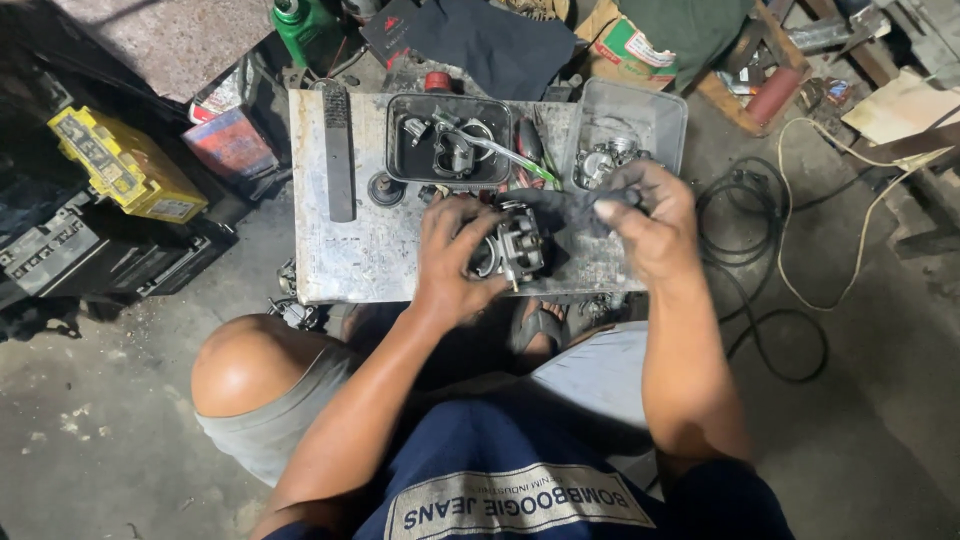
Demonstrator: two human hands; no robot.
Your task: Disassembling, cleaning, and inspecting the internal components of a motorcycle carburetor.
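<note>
Left hand (450,262): gripping the grey metal carburettor body (515,245).
Right hand (645,222): pinching the dark crumpled rag (560,212).
Risk: carburettor may be slipping onto the surface (350,255).

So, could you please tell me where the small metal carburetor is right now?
In the head view, the carburetor sits mid-frame in the left hand, above the low metal table, just below the black tray and beside the right hand's dark cloth.

A scuffed grey work board (340,262) carries a black tray (398,168) of parts, a clear plastic tub (662,112), and a dark flat bar (338,150), perhaps a file.
</note>
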